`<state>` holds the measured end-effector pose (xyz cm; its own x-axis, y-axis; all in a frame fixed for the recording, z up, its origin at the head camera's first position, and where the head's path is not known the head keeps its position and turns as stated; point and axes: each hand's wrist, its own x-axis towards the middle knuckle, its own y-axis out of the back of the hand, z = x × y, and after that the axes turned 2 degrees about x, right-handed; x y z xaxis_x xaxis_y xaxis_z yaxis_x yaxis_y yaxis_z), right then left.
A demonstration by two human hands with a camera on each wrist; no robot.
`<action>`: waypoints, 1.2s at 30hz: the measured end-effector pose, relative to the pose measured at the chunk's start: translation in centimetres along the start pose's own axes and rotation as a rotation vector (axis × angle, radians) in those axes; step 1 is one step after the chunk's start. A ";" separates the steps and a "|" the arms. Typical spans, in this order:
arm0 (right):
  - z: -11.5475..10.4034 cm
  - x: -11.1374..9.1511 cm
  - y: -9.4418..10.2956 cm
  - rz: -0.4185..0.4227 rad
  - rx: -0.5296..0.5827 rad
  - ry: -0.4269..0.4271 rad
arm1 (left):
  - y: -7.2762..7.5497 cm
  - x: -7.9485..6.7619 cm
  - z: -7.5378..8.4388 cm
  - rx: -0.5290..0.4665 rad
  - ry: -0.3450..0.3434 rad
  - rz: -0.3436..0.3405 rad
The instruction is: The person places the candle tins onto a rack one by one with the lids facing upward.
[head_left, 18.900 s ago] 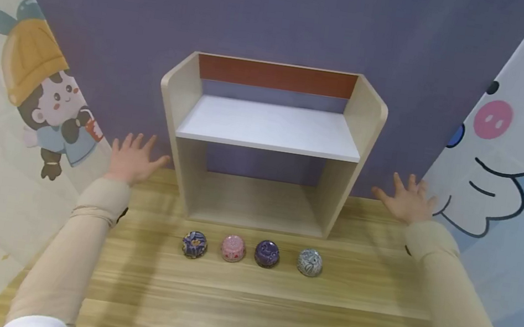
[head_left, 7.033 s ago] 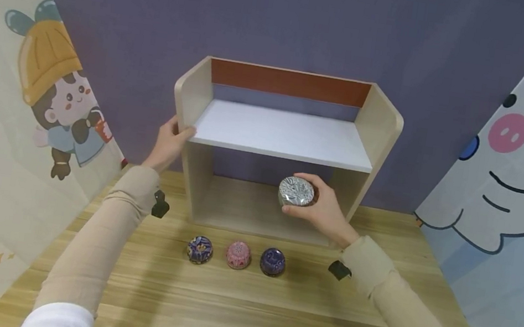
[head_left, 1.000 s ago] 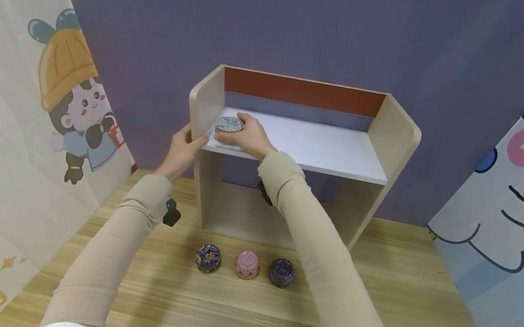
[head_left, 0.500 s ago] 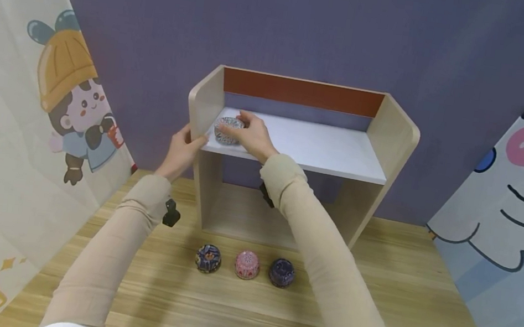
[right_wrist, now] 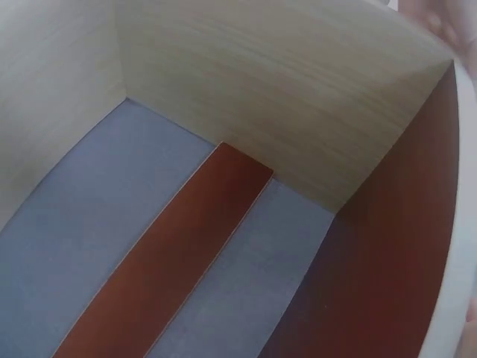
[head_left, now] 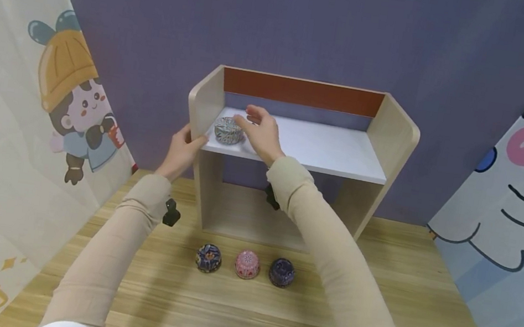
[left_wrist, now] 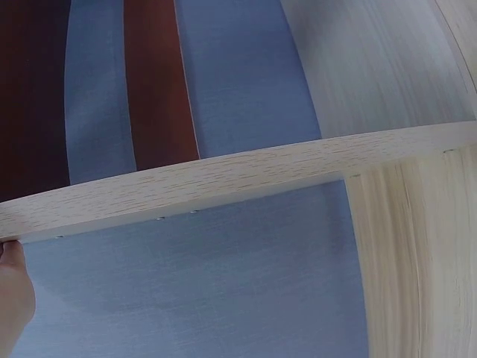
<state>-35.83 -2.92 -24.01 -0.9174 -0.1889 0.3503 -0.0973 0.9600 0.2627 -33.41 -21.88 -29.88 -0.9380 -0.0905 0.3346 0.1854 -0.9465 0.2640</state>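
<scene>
Grey tin [head_left: 228,131] sits on the white shelf [head_left: 315,144], right hand [head_left: 264,135] beside it, fingers parted, left hand [head_left: 180,153] pinching the side panel [head_left: 208,99], pink tin [head_left: 247,265] between dark tins [head_left: 282,273] below!

Tin [head_left: 228,132] on shelf [head_left: 324,147], left end, three tins [head_left: 247,265] in front

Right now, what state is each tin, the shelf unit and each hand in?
Silver-patterned tin: closed, on upper shelf, left end
Navy floral tin: closed, on table
Pink patterned tin: closed, on table
Dark purple tin: closed, on table
Two-tier shelf unit: upright, open-fronted
Left hand: grips left side panel
Right hand: open beside silver-patterned tin, contact unclear
</scene>
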 end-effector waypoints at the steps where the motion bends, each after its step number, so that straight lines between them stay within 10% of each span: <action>1: 0.0 -0.1 0.2 0.014 0.007 0.008 | 0.0 0.0 0.0 0.002 0.002 0.001; 22: -0.9 -2.3 4.8 -0.021 0.076 0.055 | -0.1 -0.8 1.7 -0.025 0.031 -0.011; 36: 0.5 -7.0 7.2 -0.096 -0.017 0.134 | -0.2 0.1 -0.1 -0.013 0.009 0.005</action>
<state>-30.34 5.42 -25.06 -0.8443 -0.3064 0.4395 -0.1745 0.9329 0.3150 -33.60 -21.75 -30.01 -0.9398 -0.0975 0.3275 0.1859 -0.9501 0.2505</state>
